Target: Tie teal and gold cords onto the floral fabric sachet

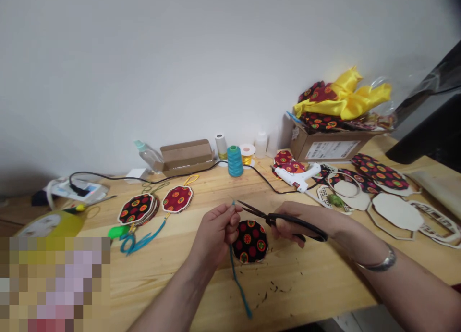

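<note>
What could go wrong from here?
1. The black metal scissors point toward the left hand; a slip might nick it.
2. The long teal yarn strand trails loose below that hand and could snag.
3. Small dark scraps near the black, flower-patterned fabric disc might cling to it.

Soft, even indoor light, pale grey wall (180, 58) smoothly shaded, sheen on yellow satin fabric (351, 101) and silver bangle (387, 261), faint diffuse shadows on wooden tabletop (162, 279), fine detail slightly blurred, wide-angle stretching toward edges, dark upper-right corner, coarse pixelation lower left
</note>
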`<state>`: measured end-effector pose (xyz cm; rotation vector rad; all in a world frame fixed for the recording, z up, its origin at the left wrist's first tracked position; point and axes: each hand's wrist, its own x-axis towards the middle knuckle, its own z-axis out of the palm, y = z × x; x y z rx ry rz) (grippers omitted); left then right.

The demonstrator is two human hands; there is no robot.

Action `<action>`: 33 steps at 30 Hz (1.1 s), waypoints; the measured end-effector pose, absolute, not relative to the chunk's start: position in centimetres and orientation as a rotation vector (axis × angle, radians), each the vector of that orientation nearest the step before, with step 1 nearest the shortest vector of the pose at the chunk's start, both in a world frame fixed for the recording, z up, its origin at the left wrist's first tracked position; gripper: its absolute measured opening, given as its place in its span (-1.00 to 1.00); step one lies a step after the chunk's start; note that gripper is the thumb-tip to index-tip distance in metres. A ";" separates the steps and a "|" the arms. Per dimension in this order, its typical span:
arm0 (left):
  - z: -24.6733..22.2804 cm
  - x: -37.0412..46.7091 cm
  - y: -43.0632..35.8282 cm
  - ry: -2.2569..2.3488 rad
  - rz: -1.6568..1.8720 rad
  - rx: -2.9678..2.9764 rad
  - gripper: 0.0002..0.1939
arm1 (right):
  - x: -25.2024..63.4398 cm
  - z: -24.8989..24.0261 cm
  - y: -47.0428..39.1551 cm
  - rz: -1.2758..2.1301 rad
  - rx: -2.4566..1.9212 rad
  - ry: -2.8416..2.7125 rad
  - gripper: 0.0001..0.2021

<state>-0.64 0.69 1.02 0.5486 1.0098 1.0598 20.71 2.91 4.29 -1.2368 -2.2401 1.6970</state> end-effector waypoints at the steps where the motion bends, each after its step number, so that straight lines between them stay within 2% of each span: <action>1: 1.0 -0.6 0.7 1.007 1.046 0.556 -0.73 | 20.6 4.1 2.9 1.722 -1.219 -2.242 -0.39; 9: 1.3 -0.2 0.3 1.008 0.951 0.591 -0.79 | 20.3 3.9 3.3 1.792 -1.088 -2.181 -0.39; 15: 1.3 0.0 0.2 1.035 0.933 0.633 -0.77 | 20.0 4.2 3.0 1.739 -1.175 -2.109 -0.44; 20: 1.4 0.1 0.3 1.052 0.934 0.646 -0.75 | 19.9 4.3 3.4 1.918 -1.149 -2.056 -0.43; 25: 1.3 0.1 0.2 1.059 0.937 0.674 -0.75 | 20.0 3.9 3.6 1.925 -1.156 -2.023 -0.45; 33: 1.4 0.0 0.1 1.052 0.937 0.703 -0.76 | 20.0 3.8 3.7 1.955 -1.174 -2.006 -0.56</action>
